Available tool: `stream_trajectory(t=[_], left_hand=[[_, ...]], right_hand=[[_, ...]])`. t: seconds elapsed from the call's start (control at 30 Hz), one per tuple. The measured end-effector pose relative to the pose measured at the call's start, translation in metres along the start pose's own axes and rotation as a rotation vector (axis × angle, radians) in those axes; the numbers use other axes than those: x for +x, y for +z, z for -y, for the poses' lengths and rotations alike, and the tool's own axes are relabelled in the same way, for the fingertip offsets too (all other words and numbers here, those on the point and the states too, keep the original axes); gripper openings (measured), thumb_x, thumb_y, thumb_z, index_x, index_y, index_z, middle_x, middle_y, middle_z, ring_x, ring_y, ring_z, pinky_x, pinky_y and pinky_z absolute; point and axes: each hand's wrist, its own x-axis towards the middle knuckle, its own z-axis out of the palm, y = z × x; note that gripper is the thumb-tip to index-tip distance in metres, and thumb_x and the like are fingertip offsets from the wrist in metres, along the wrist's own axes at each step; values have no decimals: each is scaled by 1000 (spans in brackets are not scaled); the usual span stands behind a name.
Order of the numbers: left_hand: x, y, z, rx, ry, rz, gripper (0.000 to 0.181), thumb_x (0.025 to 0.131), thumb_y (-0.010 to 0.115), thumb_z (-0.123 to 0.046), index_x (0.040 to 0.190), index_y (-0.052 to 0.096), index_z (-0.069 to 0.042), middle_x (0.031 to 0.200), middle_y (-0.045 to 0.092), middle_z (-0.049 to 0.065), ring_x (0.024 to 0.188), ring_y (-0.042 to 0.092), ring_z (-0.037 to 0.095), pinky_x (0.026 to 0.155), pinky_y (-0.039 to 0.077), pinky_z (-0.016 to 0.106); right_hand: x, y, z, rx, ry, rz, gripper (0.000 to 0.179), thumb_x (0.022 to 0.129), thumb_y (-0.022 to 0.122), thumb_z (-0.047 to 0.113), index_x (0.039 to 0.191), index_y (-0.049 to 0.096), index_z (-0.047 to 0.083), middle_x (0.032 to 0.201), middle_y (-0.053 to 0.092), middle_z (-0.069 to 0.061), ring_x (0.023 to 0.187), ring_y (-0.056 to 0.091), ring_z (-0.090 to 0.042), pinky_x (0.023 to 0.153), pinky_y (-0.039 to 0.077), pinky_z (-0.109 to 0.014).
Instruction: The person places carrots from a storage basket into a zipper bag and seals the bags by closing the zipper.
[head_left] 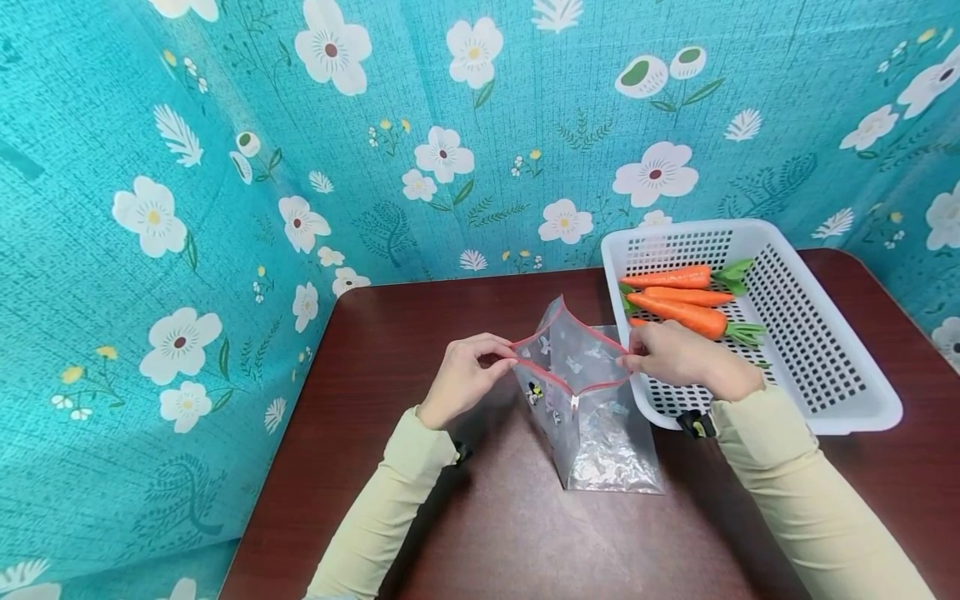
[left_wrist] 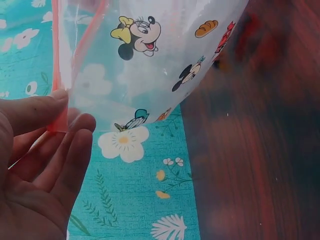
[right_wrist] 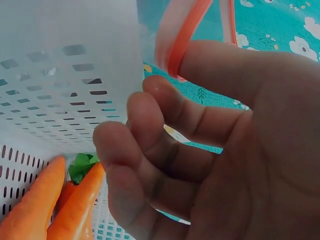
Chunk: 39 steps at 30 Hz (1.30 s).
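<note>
A clear zip bag (head_left: 607, 450) with a red-edged mouth and cartoon prints stands upright on the table, its mouth spread wide. My left hand (head_left: 467, 375) pinches the left corner of the mouth between thumb and fingers; the left wrist view shows the thumb on the red zip strip (left_wrist: 61, 112). On the opposite side, my right hand (head_left: 678, 357) pinches the other corner of the bag, beside the basket's near left wall. Through the bag's open mouth no contents show. Several orange carrots (head_left: 686, 317) with green tops lie in the white basket (head_left: 862, 392), just beyond my right hand.
The perforated white basket fills the table's right side. Dark reddish-brown wood forms the tabletop (head_left: 405, 333). A turquoise flowered cloth (head_left: 495, 125) hangs behind the table and along its left side.
</note>
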Motion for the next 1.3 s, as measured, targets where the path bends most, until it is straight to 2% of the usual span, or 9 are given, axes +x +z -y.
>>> stream_trajectory(t=[0.13,0.3,0.4,0.63,0.87,0.97,1.17,1.3], left_hand=[[0,1,-2,-25,-26,0,9,82,76,-12,91,76,-11,99,72,0,88,66,10,69,57,24],[0,1,-3,-35,-53,-3,8,83,75,-14,92,76,-13,100,72,-2,87,65,8,68,56,24],[0,2,-3,-41,-56,-4,9,84,75,-15,92,76,-12,100,72,-2,87,64,9,68,56,26],[2,4,-2,-4,-43,-12,15,82,77,-15,95,76,-7,98,72,-1,87,60,14,70,57,26],[1,5,-4,21,-47,-23,15,82,77,-16,95,76,-9,97,72,-1,85,57,10,69,55,21],[1,6,-4,30,-39,-27,12,83,76,-16,94,76,-11,98,72,-2,86,57,10,70,54,21],[2,7,-4,46,-9,-31,10,82,76,-14,92,76,-13,99,71,-2,88,58,10,71,54,23],[1,8,-4,46,-2,-32,11,82,76,-12,92,76,-13,100,71,-2,88,58,11,71,55,24]], right_hand=[[1,0,1,-3,9,13,24,90,65,29,76,62,10,64,50,0,56,45,-14,54,36,-27],[0,-1,2,17,0,5,28,93,62,31,78,62,8,60,43,1,53,41,-14,53,33,-27],[0,-2,1,29,-5,-2,30,93,61,33,78,64,7,59,39,2,51,38,-13,51,31,-27],[0,-4,1,32,6,-3,32,94,59,36,86,66,6,61,43,1,53,42,-14,53,34,-28],[0,-12,-1,16,-12,-75,37,95,58,37,69,52,11,57,35,2,50,35,-13,50,29,-27],[0,-18,-3,1,4,-106,37,95,58,36,68,52,12,56,36,2,48,37,-14,50,30,-28],[-2,-30,-11,2,17,-157,28,95,59,30,80,59,7,61,46,-1,53,43,-16,53,33,-30],[-3,-39,-18,-38,33,-167,26,95,59,29,92,63,3,68,54,-3,59,47,-17,55,35,-30]])
